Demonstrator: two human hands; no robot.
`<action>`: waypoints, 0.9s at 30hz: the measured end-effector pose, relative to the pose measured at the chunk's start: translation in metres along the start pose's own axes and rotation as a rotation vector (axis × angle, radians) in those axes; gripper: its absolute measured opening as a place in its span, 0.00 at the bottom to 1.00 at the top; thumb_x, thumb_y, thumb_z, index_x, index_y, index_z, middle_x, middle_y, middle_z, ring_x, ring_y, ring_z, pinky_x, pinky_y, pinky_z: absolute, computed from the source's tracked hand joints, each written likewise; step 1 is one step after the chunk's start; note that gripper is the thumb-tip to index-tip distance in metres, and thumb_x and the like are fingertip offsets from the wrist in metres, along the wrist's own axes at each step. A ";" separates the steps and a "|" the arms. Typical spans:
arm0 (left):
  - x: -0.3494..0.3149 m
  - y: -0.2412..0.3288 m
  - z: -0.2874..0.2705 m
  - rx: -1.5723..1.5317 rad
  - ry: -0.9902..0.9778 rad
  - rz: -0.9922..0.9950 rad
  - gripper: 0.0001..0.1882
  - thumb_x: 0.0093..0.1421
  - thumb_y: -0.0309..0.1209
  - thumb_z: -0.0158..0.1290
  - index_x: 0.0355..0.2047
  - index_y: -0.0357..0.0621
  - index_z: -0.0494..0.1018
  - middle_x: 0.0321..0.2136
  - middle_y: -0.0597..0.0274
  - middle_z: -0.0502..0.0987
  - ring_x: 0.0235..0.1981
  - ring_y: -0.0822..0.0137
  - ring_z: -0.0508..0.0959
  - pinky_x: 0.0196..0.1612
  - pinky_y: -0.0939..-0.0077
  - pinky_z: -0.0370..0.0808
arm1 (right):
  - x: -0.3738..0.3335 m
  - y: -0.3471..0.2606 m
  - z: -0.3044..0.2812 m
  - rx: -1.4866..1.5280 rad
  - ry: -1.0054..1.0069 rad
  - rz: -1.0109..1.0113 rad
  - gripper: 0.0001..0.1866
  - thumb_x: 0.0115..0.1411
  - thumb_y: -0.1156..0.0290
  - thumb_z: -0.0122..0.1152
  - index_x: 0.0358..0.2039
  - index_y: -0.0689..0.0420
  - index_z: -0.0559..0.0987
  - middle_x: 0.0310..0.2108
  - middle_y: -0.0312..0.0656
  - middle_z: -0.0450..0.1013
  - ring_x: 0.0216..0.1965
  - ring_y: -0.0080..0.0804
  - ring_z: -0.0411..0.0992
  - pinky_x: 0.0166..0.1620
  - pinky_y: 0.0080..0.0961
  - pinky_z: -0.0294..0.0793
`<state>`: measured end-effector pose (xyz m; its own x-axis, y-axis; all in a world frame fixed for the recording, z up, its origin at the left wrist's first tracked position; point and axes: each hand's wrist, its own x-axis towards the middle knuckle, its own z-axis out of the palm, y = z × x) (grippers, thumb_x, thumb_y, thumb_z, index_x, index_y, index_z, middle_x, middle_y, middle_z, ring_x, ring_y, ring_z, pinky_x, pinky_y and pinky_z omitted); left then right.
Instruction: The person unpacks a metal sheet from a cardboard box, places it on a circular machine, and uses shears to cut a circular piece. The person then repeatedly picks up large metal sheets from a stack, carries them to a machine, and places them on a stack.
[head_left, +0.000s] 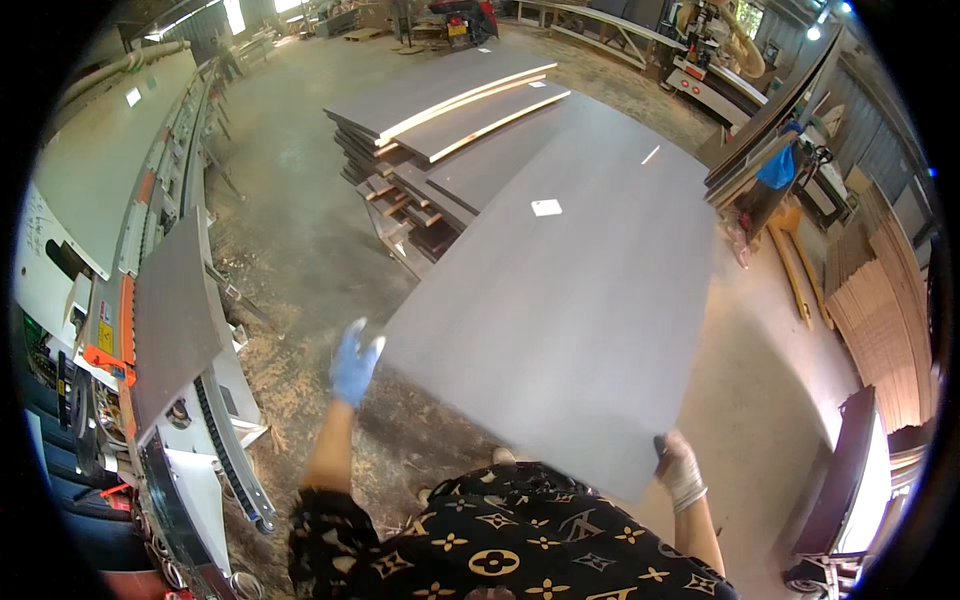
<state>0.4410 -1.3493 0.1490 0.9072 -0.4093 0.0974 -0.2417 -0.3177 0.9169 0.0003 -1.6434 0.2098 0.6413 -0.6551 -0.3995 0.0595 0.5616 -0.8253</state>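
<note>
A large grey panel (590,300) stretches away from my body, its far part over a stack of boards. Fingers of my right hand (682,474), in a pale glove, are wrapped round the panel's near right corner. Beside its left corner is my left hand (353,368), in a blue glove with whitish fingertips; finger and thumb stand apart and nothing shows between them. Whether the left fingertips touch the panel edge I cannot tell. A small white label (546,208) lies on the panel's face.
Stacked grey boards (450,100) with pale edges stand ahead. Along the left runs a long machine (130,270) with another grey panel (178,315) on it. At right are a yellow pallet jack (793,265), a stack of brown sheets (880,310) and a dark leaning board (838,470).
</note>
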 end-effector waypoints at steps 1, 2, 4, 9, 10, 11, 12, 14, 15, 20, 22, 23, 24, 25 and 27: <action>0.016 0.033 0.006 0.073 -0.197 -0.097 0.31 0.60 0.46 0.49 0.56 0.36 0.61 0.52 0.49 0.68 0.53 0.59 0.69 0.54 0.67 0.66 | 0.023 0.001 -0.053 -0.079 -0.103 0.013 0.20 0.56 0.59 0.56 0.45 0.58 0.72 0.41 0.40 0.72 0.44 0.33 0.70 0.49 0.31 0.71; 0.026 0.040 0.018 0.050 -0.368 -0.154 0.30 0.59 0.47 0.50 0.54 0.36 0.63 0.51 0.50 0.70 0.51 0.60 0.70 0.52 0.68 0.67 | 0.034 -0.008 -0.062 -0.093 -0.005 0.107 0.19 0.58 0.59 0.54 0.44 0.59 0.73 0.41 0.42 0.73 0.44 0.35 0.71 0.48 0.31 0.71; 0.031 0.032 0.047 -0.060 -0.548 -0.249 0.29 0.58 0.48 0.50 0.50 0.37 0.67 0.46 0.52 0.73 0.46 0.60 0.73 0.49 0.68 0.69 | 0.062 -0.009 -0.068 0.148 0.069 0.252 0.20 0.59 0.58 0.51 0.44 0.60 0.73 0.42 0.43 0.73 0.44 0.35 0.71 0.48 0.32 0.71; 0.008 0.039 0.057 0.276 -0.469 -0.258 0.23 0.59 0.49 0.47 0.38 0.39 0.74 0.33 0.52 0.78 0.35 0.59 0.76 0.41 0.66 0.71 | 0.073 0.019 -0.076 0.126 0.180 0.006 0.17 0.61 0.60 0.45 0.38 0.59 0.75 0.35 0.40 0.74 0.36 0.34 0.73 0.41 0.29 0.73; -0.004 0.039 0.047 0.290 -0.423 -0.221 0.23 0.59 0.49 0.47 0.37 0.39 0.74 0.31 0.51 0.77 0.33 0.58 0.76 0.40 0.65 0.71 | 0.061 0.015 -0.061 0.056 0.134 -0.024 0.18 0.62 0.60 0.43 0.39 0.60 0.75 0.37 0.41 0.74 0.38 0.35 0.73 0.43 0.30 0.73; -0.014 0.041 0.043 0.300 -0.380 -0.169 0.22 0.60 0.48 0.46 0.37 0.40 0.75 0.29 0.51 0.77 0.31 0.58 0.76 0.39 0.65 0.70 | 0.062 0.023 -0.076 -0.001 0.106 -0.087 0.20 0.62 0.60 0.40 0.41 0.61 0.75 0.40 0.43 0.74 0.41 0.36 0.72 0.45 0.31 0.72; -0.029 0.042 0.033 0.322 -0.324 -0.139 0.22 0.60 0.48 0.46 0.36 0.40 0.75 0.27 0.50 0.77 0.29 0.57 0.76 0.37 0.64 0.70 | 0.059 0.021 -0.064 0.084 0.125 -0.014 0.21 0.62 0.60 0.39 0.44 0.62 0.74 0.42 0.43 0.73 0.43 0.37 0.71 0.47 0.31 0.71; -0.058 0.057 0.007 0.146 -0.234 -0.197 0.24 0.60 0.50 0.46 0.34 0.38 0.74 0.26 0.50 0.76 0.28 0.58 0.75 0.36 0.64 0.70 | 0.090 0.022 -0.081 0.028 0.074 0.001 0.23 0.61 0.58 0.41 0.47 0.62 0.72 0.44 0.43 0.72 0.45 0.38 0.70 0.49 0.33 0.69; -0.076 0.046 -0.007 0.122 -0.177 -0.236 0.25 0.60 0.50 0.47 0.35 0.37 0.74 0.26 0.50 0.76 0.28 0.58 0.74 0.36 0.64 0.70 | 0.096 0.018 -0.067 -0.011 0.042 0.035 0.24 0.60 0.57 0.41 0.47 0.62 0.72 0.44 0.42 0.72 0.45 0.38 0.70 0.49 0.33 0.69; -0.170 0.028 -0.081 0.059 0.171 -0.370 0.22 0.59 0.47 0.50 0.36 0.36 0.74 0.24 0.53 0.75 0.26 0.63 0.74 0.33 0.67 0.70 | 0.146 0.008 0.023 -0.316 -0.207 0.054 0.22 0.58 0.58 0.49 0.44 0.62 0.74 0.41 0.40 0.71 0.43 0.33 0.70 0.44 0.30 0.70; -0.216 0.038 -0.105 -0.101 0.358 -0.504 0.18 0.59 0.41 0.52 0.33 0.35 0.74 0.22 0.60 0.73 0.26 0.71 0.71 0.30 0.71 0.70 | 0.159 0.023 0.078 -0.343 -0.243 -0.041 0.19 0.58 0.60 0.51 0.41 0.63 0.75 0.38 0.38 0.72 0.40 0.30 0.70 0.43 0.26 0.70; -0.238 0.044 -0.116 -0.183 0.453 -0.563 0.15 0.59 0.39 0.53 0.32 0.35 0.74 0.20 0.63 0.72 0.25 0.75 0.70 0.29 0.73 0.69 | 0.159 0.030 0.113 -0.353 -0.261 -0.092 0.18 0.58 0.62 0.52 0.40 0.64 0.75 0.36 0.37 0.72 0.39 0.28 0.70 0.42 0.25 0.70; -0.258 0.038 -0.123 -0.184 0.528 -0.591 0.15 0.59 0.39 0.53 0.32 0.35 0.74 0.21 0.63 0.72 0.26 0.75 0.70 0.29 0.73 0.70 | 0.167 0.039 0.136 -0.375 -0.335 -0.077 0.16 0.57 0.64 0.53 0.39 0.64 0.76 0.34 0.36 0.72 0.38 0.26 0.69 0.42 0.23 0.70; -0.281 0.028 -0.130 -0.181 0.605 -0.615 0.15 0.59 0.39 0.53 0.32 0.36 0.74 0.22 0.63 0.73 0.26 0.75 0.70 0.30 0.73 0.70 | 0.182 0.051 0.156 -0.392 -0.411 -0.063 0.15 0.57 0.65 0.54 0.38 0.64 0.76 0.33 0.35 0.72 0.37 0.25 0.69 0.41 0.22 0.69; -0.326 0.008 -0.145 -0.126 0.746 -0.636 0.16 0.58 0.39 0.54 0.33 0.36 0.75 0.23 0.63 0.74 0.26 0.75 0.71 0.30 0.74 0.70 | 0.186 0.080 0.216 -0.463 -0.474 0.000 0.13 0.56 0.67 0.56 0.37 0.64 0.77 0.33 0.34 0.72 0.35 0.23 0.68 0.41 0.21 0.68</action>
<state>0.1933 -1.0946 0.1801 0.8502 0.4640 -0.2488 0.3655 -0.1801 0.9132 0.2891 -1.6111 0.1556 0.9148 -0.3025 -0.2676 -0.2075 0.2167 -0.9539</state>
